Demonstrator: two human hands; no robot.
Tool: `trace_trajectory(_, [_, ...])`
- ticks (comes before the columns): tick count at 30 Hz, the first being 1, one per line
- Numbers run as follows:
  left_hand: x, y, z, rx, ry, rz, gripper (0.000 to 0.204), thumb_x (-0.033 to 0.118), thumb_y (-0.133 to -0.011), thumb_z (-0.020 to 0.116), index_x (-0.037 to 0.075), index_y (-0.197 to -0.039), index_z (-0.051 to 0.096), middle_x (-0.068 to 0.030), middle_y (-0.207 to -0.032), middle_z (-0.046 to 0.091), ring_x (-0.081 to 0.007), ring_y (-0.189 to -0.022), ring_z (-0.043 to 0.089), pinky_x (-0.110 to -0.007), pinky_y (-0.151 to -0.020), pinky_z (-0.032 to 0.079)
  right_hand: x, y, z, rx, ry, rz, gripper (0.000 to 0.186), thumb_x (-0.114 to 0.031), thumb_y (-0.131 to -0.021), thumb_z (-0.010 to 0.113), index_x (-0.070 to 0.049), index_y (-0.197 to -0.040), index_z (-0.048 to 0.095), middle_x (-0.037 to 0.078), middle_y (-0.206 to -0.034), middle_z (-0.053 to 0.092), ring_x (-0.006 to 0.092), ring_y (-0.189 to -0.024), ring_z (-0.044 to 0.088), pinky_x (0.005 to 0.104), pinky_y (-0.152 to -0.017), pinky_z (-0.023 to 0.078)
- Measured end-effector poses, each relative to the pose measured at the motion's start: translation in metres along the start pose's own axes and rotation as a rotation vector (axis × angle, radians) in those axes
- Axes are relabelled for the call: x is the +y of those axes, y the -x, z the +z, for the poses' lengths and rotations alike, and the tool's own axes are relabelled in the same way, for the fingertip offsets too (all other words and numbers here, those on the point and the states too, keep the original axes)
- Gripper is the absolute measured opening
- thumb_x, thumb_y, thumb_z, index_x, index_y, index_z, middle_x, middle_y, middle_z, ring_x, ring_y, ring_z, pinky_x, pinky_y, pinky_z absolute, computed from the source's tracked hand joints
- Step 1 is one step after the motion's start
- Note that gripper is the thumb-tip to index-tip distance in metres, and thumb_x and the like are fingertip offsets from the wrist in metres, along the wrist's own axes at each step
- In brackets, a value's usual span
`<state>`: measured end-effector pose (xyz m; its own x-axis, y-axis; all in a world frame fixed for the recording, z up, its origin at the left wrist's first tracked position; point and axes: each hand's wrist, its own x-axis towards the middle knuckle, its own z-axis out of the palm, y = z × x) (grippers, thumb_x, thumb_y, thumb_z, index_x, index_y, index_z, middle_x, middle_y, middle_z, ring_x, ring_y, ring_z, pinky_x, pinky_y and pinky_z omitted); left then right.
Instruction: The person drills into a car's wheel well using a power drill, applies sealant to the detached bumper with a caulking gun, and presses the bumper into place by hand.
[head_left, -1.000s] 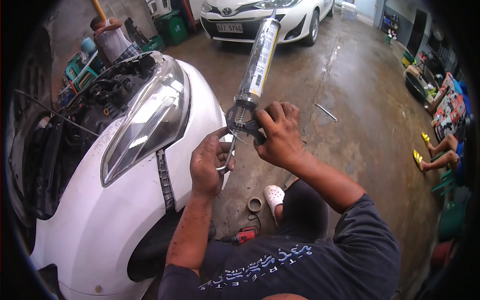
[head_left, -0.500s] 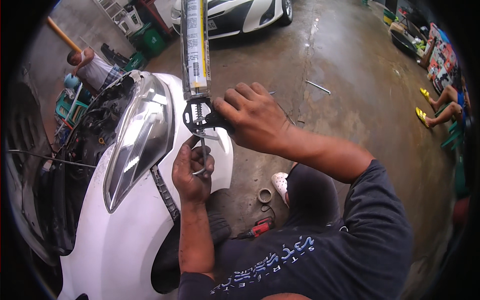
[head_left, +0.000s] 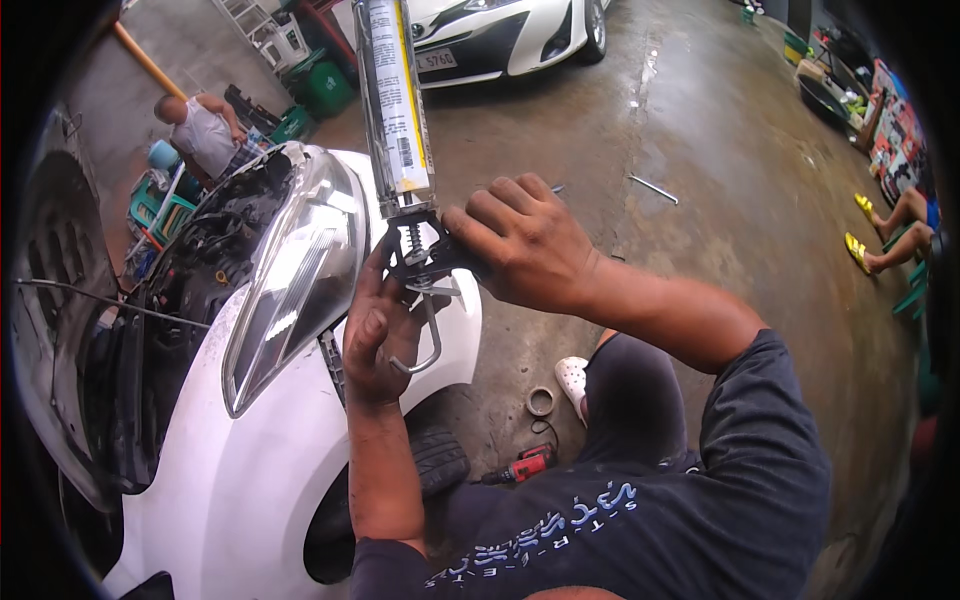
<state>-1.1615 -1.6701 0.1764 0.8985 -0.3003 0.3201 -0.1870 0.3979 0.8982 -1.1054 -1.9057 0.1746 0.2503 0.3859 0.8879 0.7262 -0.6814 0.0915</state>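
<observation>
My right hand (head_left: 535, 245) is closed round the black handle of a caulking gun (head_left: 412, 240), held with its barrel pointing away from me. Inside the barrel sits a white and yellow sealant cartridge (head_left: 402, 110). From the gun's rear a bent metal plunger rod (head_left: 436, 335) hooks back toward me. My left hand (head_left: 372, 350) is just left of and behind the rod, its thumb apart and fingers stretched up by the gun's back end; some fingers are partly hidden. Below the gun is the white car's front fender (head_left: 270, 450), with a clear headlight (head_left: 290, 290).
The engine bay (head_left: 190, 265) lies exposed at left. A red cordless drill (head_left: 525, 464) and a tape roll (head_left: 540, 401) rest on the floor, near a tyre (head_left: 435, 460). Another white car (head_left: 500, 45) stands ahead. One person (head_left: 205, 135) is far left; another person's legs (head_left: 900, 225) show right.
My left hand has loosened from the plunger rod, its fingers now extended behind it. My right hand keeps its grip on the caulking gun. The view has shifted slightly, and the person at left has moved their arms.
</observation>
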Motion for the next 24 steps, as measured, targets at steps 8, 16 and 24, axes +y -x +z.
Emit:
trace_trajectory(8, [0.028, -0.021, 0.017, 0.019, -0.135, 0.049, 0.088, 0.023, -0.079, 0.078, -0.008, -0.155, 0.045, -0.0218, -0.144, 0.062, -0.0339, -0.134, 0.064, -0.049, -0.119, 0.051, -0.013, -0.014, -0.011, 0.035, -0.059, -0.089, 0.052, -0.023, -0.078, 0.084, -0.01, -0.126, 0.068, 0.003, -0.097, 0.063, 0.0243, -0.095, 0.065, 0.0419, -0.088, 0.052])
trace_trajectory(16, [0.018, -0.014, 0.033, 0.008, -0.248, 0.226, 0.095, -0.001, -0.086, 0.074, 0.0, -0.168, 0.027, -0.0173, -0.147, 0.059, -0.0279, -0.138, 0.059, -0.045, -0.119, 0.049, -0.009, 0.002, 0.007, 0.04, -0.186, 0.013, 0.072, -0.024, -0.079, 0.084, -0.011, -0.146, 0.061, 0.014, -0.133, 0.062, 0.0354, -0.136, 0.057, 0.0599, -0.124, 0.037])
trace_trajectory(24, [0.004, -0.01, 0.038, 0.051, -0.191, 0.221, 0.092, 0.003, -0.084, 0.075, 0.001, -0.165, 0.032, -0.0152, -0.146, 0.056, -0.0262, -0.136, 0.059, -0.044, -0.119, 0.048, -0.009, 0.01, 0.012, 0.144, -0.102, 0.194, 0.07, -0.023, -0.073, 0.086, -0.009, -0.139, 0.064, 0.016, -0.136, 0.061, 0.0422, -0.146, 0.054, 0.0658, -0.13, 0.025])
